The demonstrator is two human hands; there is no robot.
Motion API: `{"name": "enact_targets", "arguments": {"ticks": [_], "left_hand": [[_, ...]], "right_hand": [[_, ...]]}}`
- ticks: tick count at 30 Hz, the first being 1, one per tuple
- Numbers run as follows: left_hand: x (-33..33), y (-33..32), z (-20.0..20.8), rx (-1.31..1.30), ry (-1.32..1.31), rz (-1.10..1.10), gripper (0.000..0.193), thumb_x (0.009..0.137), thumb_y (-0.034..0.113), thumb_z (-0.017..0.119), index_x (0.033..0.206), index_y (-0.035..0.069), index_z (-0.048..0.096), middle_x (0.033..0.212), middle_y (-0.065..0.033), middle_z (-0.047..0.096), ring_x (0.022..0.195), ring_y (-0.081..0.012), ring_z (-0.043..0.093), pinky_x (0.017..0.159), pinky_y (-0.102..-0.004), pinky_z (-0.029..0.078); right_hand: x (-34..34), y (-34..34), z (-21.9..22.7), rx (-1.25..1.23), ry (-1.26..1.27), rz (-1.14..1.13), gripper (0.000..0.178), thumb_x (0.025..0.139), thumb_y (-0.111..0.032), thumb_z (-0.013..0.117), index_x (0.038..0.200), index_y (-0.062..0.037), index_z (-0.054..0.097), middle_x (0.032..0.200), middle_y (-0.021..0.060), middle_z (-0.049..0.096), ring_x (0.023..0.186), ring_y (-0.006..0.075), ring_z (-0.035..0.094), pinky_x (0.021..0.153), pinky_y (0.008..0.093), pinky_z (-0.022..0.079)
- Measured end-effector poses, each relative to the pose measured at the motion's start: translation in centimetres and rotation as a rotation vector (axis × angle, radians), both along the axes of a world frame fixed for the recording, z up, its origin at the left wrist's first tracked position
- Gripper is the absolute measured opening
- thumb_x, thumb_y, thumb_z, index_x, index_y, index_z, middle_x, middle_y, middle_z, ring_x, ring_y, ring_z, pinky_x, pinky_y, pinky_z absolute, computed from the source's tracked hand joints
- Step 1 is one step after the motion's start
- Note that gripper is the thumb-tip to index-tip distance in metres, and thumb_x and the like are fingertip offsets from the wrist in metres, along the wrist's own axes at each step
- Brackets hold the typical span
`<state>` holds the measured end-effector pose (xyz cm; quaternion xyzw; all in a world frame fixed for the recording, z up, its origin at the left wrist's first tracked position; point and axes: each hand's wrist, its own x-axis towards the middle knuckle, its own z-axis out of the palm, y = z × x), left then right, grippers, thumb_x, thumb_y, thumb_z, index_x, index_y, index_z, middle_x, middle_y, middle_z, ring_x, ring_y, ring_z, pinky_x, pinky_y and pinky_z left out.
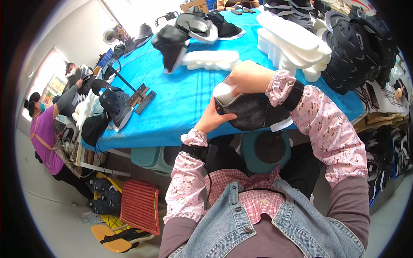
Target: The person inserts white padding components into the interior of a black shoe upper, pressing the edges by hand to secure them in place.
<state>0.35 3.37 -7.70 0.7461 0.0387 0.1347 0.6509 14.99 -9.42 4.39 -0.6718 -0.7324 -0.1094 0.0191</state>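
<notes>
A dark shoe [251,112] with a white sole edge is held up at the near edge of the blue-covered table. My left hand [211,116] grips it by its opening, thumb on the outside and fingers against the rim. My right hand [250,78] is closed on a white foam shoe insert [224,93], which sits partly inside that opening. Part of the insert is hidden by the right hand and the shoe. Just beyond lies another row of white foam inserts [211,59] on the table.
The blue table cover [172,92] carries a pile of white foam inserts [292,41], a tall stack of black shoes [359,53], loose shoes [170,43] and a metal stand [140,96]. A teal stool [150,158] is under the table. A person [45,133] stands at the left.
</notes>
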Motion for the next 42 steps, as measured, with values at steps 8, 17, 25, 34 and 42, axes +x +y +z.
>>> {"name": "enact_targets", "arguments": {"ticks": [8,17,25,34,42], "left_hand": [[0.2,-0.4,0.6,0.089,0.059,-0.008,0.09,0.069,0.019,0.083,0.137,-0.003,0.029,0.128,-0.0143,0.048,0.117,-0.0207,0.049,0.099,-0.0339,0.041],[-1.0,5.0,2.3,-0.005,0.151,-0.09,0.092,0.079,0.038,0.073,0.144,-0.001,0.021,0.141,-0.0155,0.038,0.126,-0.0277,0.043,0.104,-0.0347,0.034],[3.4,0.2,8.3,0.637,-0.132,0.137,0.017,0.089,0.009,0.059,0.102,-0.001,0.061,0.094,-0.0083,0.067,0.084,-0.0153,0.064,0.078,-0.0284,0.05],[3.3,3.2,8.7,0.496,0.138,-0.141,0.019,0.087,0.011,0.065,0.101,-0.001,0.069,0.094,-0.0047,0.066,0.083,-0.0101,0.058,0.077,-0.025,0.047],[4.3,1.8,8.6,0.743,0.016,0.004,0.02,0.08,0.019,0.068,0.091,0.003,0.071,0.083,-0.0136,0.069,0.076,-0.0225,0.066,0.071,-0.0321,0.05]], "right_hand": [[0.4,1.5,-0.4,-0.025,0.016,0.053,0.027,0.066,-0.032,0.072,0.073,-0.0056,0.07,0.067,0.0122,0.065,0.067,0.0313,0.064,0.064,0.0393,0.051],[0.4,0.5,0.2,-0.084,0.317,-0.042,0.028,0.069,-0.035,0.07,0.072,-0.0076,0.064,0.066,0.0135,0.062,0.065,0.0336,0.061,0.063,0.0402,0.049],[2.0,0.4,-1.1,-0.136,0.291,-0.136,0.038,0.072,-0.04,0.072,0.088,-0.0052,0.067,0.075,0.016,0.065,0.074,0.0343,0.063,0.069,0.0404,0.049],[0.1,-4.2,-2.6,0.383,0.587,0.014,0.038,0.07,-0.017,0.077,0.1,-0.0057,0.057,0.106,0.0126,0.052,0.098,0.0331,0.057,0.083,0.0383,0.048],[-0.5,-5.1,-2.2,0.591,0.386,0.049,0.025,0.081,-0.024,0.068,0.068,-0.0035,0.062,0.096,0.0092,0.055,0.093,0.0279,0.055,0.078,0.0373,0.046]]}}
